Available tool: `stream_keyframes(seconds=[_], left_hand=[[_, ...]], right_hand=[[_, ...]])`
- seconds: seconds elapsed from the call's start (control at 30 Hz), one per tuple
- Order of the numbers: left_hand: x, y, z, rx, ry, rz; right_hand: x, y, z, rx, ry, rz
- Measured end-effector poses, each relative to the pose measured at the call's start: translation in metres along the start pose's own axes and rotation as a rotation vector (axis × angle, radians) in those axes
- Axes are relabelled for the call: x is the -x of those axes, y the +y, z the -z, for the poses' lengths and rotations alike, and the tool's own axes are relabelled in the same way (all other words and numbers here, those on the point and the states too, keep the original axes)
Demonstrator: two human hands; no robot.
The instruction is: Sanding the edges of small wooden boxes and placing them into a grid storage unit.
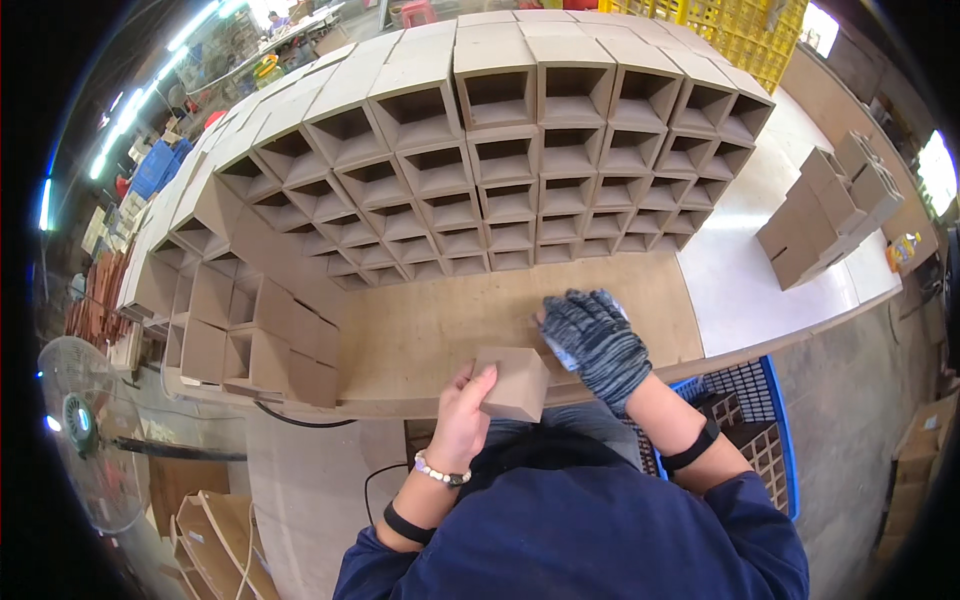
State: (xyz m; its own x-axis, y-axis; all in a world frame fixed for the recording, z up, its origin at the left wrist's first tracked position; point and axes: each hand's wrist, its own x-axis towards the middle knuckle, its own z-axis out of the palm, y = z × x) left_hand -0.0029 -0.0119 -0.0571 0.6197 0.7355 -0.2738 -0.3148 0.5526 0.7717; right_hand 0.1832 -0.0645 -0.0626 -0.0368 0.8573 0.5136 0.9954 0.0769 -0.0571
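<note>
My bare left hand [465, 408] grips a small brown cardboard box [518, 384] by its left side, thumb on top, over the table's front edge. To its right is my right hand [598, 345] in a grey-black knitted glove, just above the wooden tabletop [430, 318]. Its fingers are bent and close together, pointing away from me, with a bare fingertip showing at the left. Whatever may be under those fingers is hidden. Beyond both hands rises a wide stack of open square cardboard boxes [507, 160], several rows high.
More boxes [255, 345] stand at the table's left end, and a smaller pile [825, 215] sits on the white board [740, 300] at right. A blue plastic crate [775, 400] is below the table edge, right of my legs. A standing fan [85, 430] is at left.
</note>
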Motion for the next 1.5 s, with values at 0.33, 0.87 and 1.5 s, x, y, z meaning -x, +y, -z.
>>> stream_keyframes(seconds=[0.33,0.87,1.5], left_hand=[[-0.003,-0.005,0.014,0.123,-0.114,0.083],[0.000,0.005,0.003,0.064,-0.091,0.015],[-0.006,-0.001,0.025,0.147,-0.380,-0.077]], right_hand=[[-0.014,-0.014,0.025,-0.131,-0.104,0.141],[-0.016,-0.012,0.035,-0.183,0.063,0.044],[0.003,-0.001,0.040,-0.518,0.194,-0.150]])
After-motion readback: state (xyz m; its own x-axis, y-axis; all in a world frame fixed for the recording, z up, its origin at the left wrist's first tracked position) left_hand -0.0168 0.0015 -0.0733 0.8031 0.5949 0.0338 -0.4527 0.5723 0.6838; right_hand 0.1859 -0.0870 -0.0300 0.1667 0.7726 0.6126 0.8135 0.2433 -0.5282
